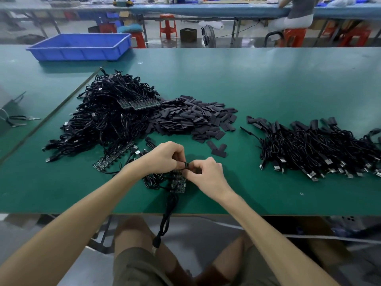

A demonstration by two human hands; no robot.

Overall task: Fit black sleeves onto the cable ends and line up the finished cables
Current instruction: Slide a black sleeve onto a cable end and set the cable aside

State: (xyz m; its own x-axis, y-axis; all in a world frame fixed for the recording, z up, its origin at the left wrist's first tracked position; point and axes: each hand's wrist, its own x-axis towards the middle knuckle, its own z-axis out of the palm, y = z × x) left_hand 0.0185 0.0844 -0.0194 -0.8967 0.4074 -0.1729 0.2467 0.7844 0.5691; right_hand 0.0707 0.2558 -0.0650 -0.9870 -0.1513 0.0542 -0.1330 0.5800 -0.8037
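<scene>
At the far left of the table [268,83] sits your only container, the blue tray [80,46]; what shows of its inside is plain blue plastic, with no cables or sleeves visible in it. Nothing you are working with is binned: it all lies loose on the green surface.

Next comes the big heap of unsleeved cables [107,118], tangled, with strips of small circuit boards showing among them. That heap looks like the larger share, so I judge most of the job is left. Just beside it, touching its right edge, is the pile of black sleeves [193,118], still plentiful, with a few loose sleeves [218,149] nearer to you.

In front of you, your left hand [165,157] and right hand [206,172] meet. Both sets of fingers are curled and pinching the same small cable end [186,165] between them. It is held just above a board strip [178,182] lying on the table, and its cable [168,215] trails over the near edge towards your lap. Whether a sleeve is already on it I cannot tell; your fingers hide that.

Well apart to the right lie the finished cables [317,147], sleeved ends pointing away and plugs towards you, roughly side by side though loosely. That row runs out of view, so its full count is hidden
</scene>
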